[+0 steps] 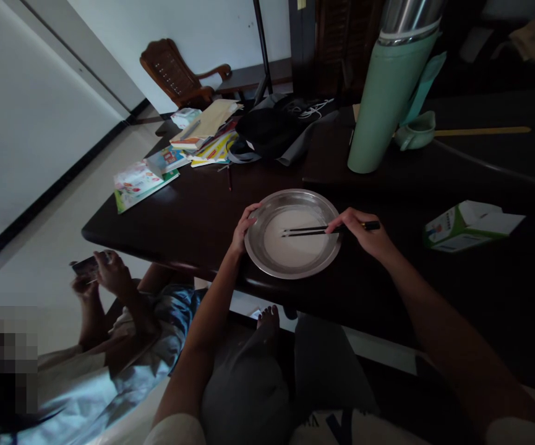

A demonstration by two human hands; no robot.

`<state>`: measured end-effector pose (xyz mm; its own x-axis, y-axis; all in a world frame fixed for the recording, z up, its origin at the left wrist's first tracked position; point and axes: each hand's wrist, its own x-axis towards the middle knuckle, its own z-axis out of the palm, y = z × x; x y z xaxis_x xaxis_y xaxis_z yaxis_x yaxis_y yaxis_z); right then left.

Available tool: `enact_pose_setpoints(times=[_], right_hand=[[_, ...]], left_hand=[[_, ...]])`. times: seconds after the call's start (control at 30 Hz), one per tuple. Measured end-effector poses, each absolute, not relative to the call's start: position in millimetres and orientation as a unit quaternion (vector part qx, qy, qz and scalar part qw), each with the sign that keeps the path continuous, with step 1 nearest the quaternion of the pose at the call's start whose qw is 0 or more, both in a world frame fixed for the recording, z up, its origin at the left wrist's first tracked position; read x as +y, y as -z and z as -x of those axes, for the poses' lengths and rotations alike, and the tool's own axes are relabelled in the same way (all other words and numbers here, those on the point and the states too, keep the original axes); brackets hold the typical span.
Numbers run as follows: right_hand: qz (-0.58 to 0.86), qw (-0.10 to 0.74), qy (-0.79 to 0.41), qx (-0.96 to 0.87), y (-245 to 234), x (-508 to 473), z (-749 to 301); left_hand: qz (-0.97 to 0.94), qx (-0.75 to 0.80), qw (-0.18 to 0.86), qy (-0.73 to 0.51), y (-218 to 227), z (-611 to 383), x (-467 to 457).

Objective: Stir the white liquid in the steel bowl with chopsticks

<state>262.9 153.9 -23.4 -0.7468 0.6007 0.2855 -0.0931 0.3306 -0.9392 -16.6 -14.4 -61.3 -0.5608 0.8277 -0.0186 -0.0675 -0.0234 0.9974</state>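
Observation:
A shallow round metal bowl (258, 250) stands on the dark table, with a smooth whitish mixture (292, 250) inside. My left hand (243, 228) grips the bowl's left rim, fingers over the edge. In my right hand (354, 227) is a pair of black chopsticks (307, 231) with light tips. They reach leftward over the bowl, the tips at the whitish mixture; how deep they go I cannot tell.
Right of the bowl lies an opened green-and-white carton (464, 228). Behind it stand a tall green thermos (383, 105) and a small green cup (416, 131). Books (141, 182) and a black bag (271, 130) lie at the back left. Another person holds a phone (89, 267) on my left.

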Motion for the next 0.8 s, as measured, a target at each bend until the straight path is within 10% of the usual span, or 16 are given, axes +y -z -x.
enact_pose_setpoints(times=[0.17, 0.8], right_hand=[[0.209, 0.426, -0.559, -0.68, 27.6, 163.2, -265.0], [0.166, 0.325, -0.573, -0.733, 25.2, 153.0, -261.3]], left_hand=[[-0.309, 0.602, 0.35, -0.648, 62.2, 16.6, -13.2], [-0.315, 0.605, 0.339, -0.648, 64.3, 18.5, -14.4]])
